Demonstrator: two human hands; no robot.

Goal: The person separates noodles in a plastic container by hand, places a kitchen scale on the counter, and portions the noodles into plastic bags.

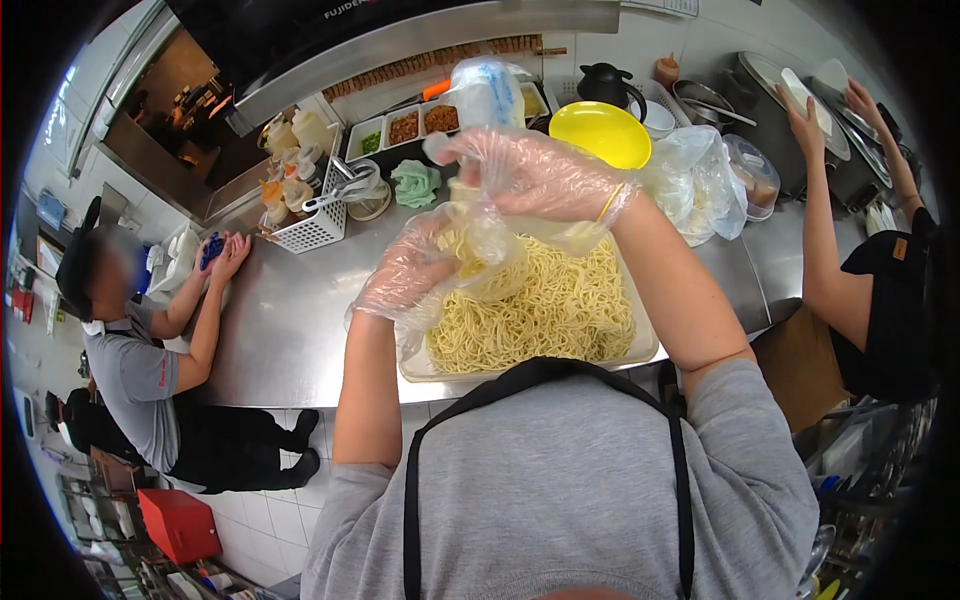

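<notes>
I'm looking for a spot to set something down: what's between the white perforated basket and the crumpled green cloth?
In the head view, a round clear container stands between the basket and the cloth.

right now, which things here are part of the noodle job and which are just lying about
In use:
- left hand and right hand
- clear bag
- noodles
- tray

Apparently just lying about:
- yellow plate
- black jug
- green cloth
- red box

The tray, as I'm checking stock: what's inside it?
Noodles lie in the tray. What lies beneath them is hidden; the left hand and held bag cover the far left corner.
</notes>
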